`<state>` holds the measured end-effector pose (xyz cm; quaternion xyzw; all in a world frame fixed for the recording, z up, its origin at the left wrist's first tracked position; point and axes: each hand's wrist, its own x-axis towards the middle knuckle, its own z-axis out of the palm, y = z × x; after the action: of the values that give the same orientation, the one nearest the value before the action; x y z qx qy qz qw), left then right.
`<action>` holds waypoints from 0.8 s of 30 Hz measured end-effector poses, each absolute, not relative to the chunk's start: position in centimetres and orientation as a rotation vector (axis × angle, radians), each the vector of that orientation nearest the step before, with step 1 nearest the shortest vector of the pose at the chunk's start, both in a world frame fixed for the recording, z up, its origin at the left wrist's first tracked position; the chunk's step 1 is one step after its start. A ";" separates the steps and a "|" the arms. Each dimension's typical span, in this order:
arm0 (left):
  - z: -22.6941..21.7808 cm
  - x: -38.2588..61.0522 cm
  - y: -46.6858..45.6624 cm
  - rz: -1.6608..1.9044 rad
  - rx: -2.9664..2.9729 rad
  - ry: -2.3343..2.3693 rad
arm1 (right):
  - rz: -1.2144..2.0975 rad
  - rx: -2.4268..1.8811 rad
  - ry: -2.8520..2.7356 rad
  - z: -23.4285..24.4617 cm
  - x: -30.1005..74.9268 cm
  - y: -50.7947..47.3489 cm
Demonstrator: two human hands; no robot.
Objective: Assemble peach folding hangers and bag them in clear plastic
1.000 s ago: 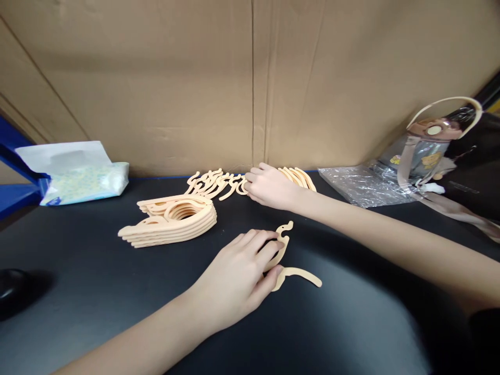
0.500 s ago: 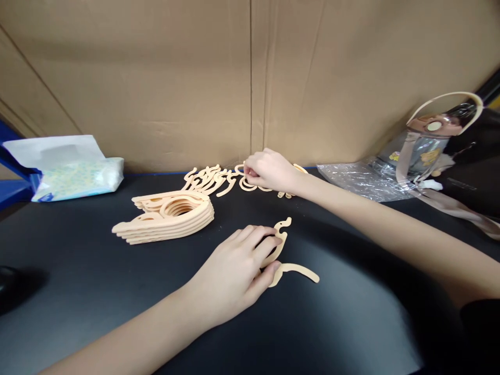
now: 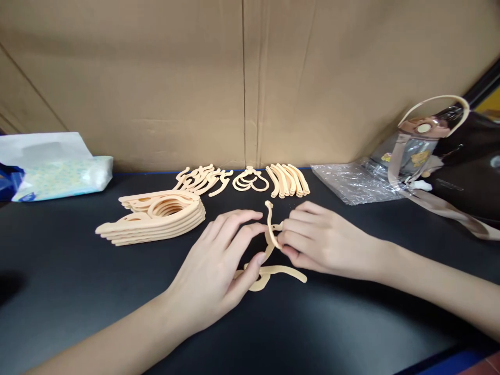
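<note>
Right hand (image 3: 324, 237) has moved from the row of loose parts (image 3: 288, 179) at upper center down to mid-frame, where it pinches a thin curved strip (image 3: 270, 221). Just left of it, the left hand (image 3: 219, 258) is loosely spread, thumb and fingers apart, over a flat part (image 3: 287, 270) on the black table (image 3: 344, 323). A neat stack (image 3: 167, 224) lies left of center.

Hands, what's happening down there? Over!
Right hand pinching a curved strip. Left hand open over a flat piece, contact unclear. Stack off to the left, seemingly out of the way.
</note>
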<state>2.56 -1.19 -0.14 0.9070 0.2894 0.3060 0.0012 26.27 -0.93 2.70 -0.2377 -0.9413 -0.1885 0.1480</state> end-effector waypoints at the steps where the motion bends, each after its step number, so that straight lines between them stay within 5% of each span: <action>1: -0.1 2.5 -1.2 0.983 2.830 0.913 | -0.552 -0.657 -2.717 2.3 26.2 -1.2; 8: -0.6 2.8 -0.6 0.825 2.838 0.802 | -0.238 -0.641 -2.774 2.5 26.3 -0.2; 16: -0.7 2.7 -0.7 0.808 2.819 0.745 | -0.273 -1.749 -2.415 5.7 28.2 6.5; 24: -0.6 2.9 -0.6 0.807 2.854 0.735 | -0.261 -2.055 -2.381 5.3 27.3 12.0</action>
<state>2.87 -0.61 -0.61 0.9331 0.2403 0.2640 0.0432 27.35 12.04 5.28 -0.6511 -0.7544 -0.0827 -0.0073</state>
